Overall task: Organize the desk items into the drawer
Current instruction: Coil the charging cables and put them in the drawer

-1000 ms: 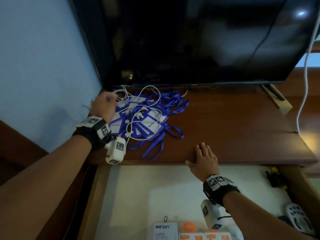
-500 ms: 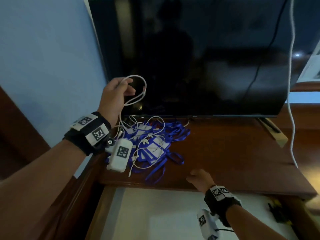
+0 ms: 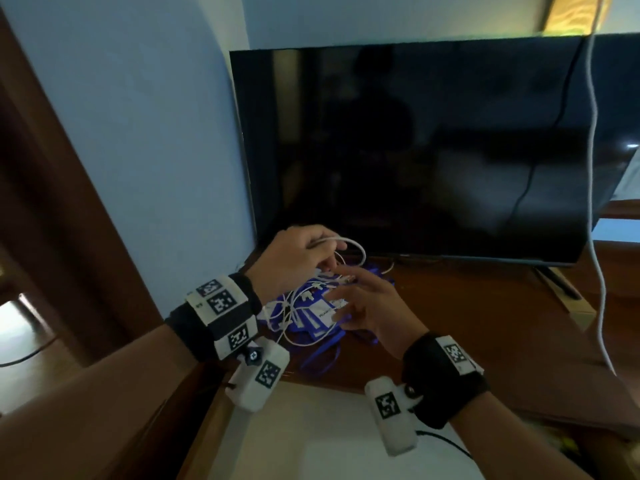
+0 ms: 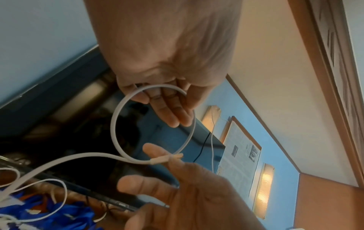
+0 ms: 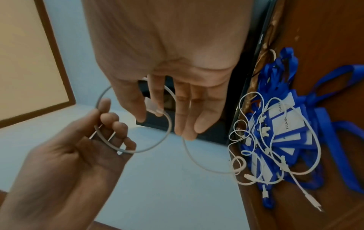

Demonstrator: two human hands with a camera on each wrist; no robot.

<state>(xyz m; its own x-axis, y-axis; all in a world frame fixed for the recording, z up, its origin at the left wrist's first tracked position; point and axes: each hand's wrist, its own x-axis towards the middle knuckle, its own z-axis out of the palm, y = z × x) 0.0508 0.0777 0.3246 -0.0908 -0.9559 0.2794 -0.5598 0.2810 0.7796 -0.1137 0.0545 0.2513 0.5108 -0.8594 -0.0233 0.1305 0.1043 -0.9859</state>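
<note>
My left hand (image 3: 298, 261) holds a loop of white cable (image 3: 356, 247) above the desk's left rear corner, in front of the TV. In the left wrist view its curled fingers (image 4: 163, 99) keep the loop (image 4: 116, 124) together. My right hand (image 3: 349, 292) meets it from the right, and thumb and forefinger (image 4: 153, 149) pinch the cable's plug end. The cable's tail (image 5: 197, 163) runs down into a pile of blue lanyards with badge holders (image 5: 285, 132), tangled with more white cables (image 5: 275, 155). The open drawer (image 3: 311, 427) lies below both wrists.
A dark TV (image 3: 433, 150) stands along the back of the wooden desk (image 3: 485, 323). A pale blue wall (image 3: 156, 133) closes the left side. A white cord (image 3: 595, 237) hangs down at the right, past the TV's edge.
My left hand lifted the white cable out of the pile and brought it lower. My right hand left the desk's front edge and came up to the cable's plug end.
</note>
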